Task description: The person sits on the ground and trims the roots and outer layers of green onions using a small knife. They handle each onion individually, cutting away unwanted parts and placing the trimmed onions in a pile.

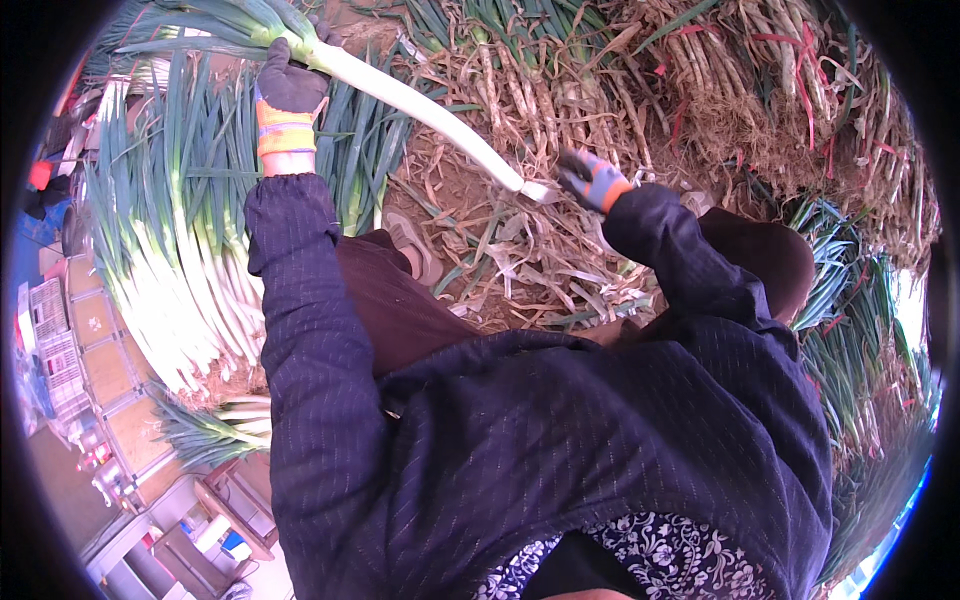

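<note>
My left hand (pixel 291 82), in a dark-coated work glove with an orange cuff, grips a large leek-like green onion (pixel 420 112) where its green leaves meet the white stalk. The stalk slants down to the right and ends in short pale roots. Just right of that root end is my right hand (pixel 589 180), gloved too and slightly blurred; its fingers point up and left, and whether they hold anything cannot be told. Peeled green onions (pixel 187 300) with white stalks lie in a large pile beside my left arm.
Dry peelings (pixel 547 262) litter the soil between my feet. Unpeeled onions (pixel 525 90) with brown skins lie ahead, and bundles tied with red strips (pixel 806 67) are at the upper right. More green bundles (pixel 862 360) lie at the right. Plastic crates (pixel 60 360) stand at the far left.
</note>
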`<state>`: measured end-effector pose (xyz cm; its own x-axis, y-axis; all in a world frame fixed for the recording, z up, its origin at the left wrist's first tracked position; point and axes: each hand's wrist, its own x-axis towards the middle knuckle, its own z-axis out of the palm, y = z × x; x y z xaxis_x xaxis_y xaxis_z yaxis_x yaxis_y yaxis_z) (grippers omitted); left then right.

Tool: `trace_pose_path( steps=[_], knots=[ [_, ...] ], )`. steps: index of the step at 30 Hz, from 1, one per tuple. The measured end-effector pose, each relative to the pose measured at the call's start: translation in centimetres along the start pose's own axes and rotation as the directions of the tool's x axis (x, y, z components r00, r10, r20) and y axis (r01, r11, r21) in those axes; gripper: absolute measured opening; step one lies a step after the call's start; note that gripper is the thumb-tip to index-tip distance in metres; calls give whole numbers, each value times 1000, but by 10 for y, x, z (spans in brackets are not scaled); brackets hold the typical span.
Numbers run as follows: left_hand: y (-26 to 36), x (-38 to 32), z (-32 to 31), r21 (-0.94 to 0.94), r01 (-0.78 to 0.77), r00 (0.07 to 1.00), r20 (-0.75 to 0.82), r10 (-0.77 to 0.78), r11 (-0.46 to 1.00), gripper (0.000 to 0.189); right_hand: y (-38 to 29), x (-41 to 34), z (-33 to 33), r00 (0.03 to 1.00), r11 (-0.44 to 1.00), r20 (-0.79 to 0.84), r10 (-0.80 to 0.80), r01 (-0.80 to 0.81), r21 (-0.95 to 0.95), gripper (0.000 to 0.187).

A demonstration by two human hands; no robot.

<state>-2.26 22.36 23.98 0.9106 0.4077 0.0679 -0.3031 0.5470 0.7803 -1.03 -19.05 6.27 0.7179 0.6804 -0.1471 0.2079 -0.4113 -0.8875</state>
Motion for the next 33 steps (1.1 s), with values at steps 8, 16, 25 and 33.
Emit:
trace_pose_path(
  steps=[8, 16, 25, 33],
  knots=[
    [-20, 19, -19, -166, -11, 986, -167, -17, 986, 40, -68, -22, 48, 985, 919, 168, -49, 111, -379, 52],
    [-12, 20, -18, 259, -162, 946, -234, 225, 952, 38, -58, -132, 69, 836, 594, 438, 332, 176, -785, 42],
    [11, 19, -26, -283, 134, 991, 27, -132, 950, 34, -70, -58, 29, 943, 979, -263, -203, 200, -40, 43],
    [-8, 21, -12, -494, 516, 788, 594, -162, 700, 42, -126, -27, 58, 987, 860, 81, -141, 82, 504, 83]
  ],
)
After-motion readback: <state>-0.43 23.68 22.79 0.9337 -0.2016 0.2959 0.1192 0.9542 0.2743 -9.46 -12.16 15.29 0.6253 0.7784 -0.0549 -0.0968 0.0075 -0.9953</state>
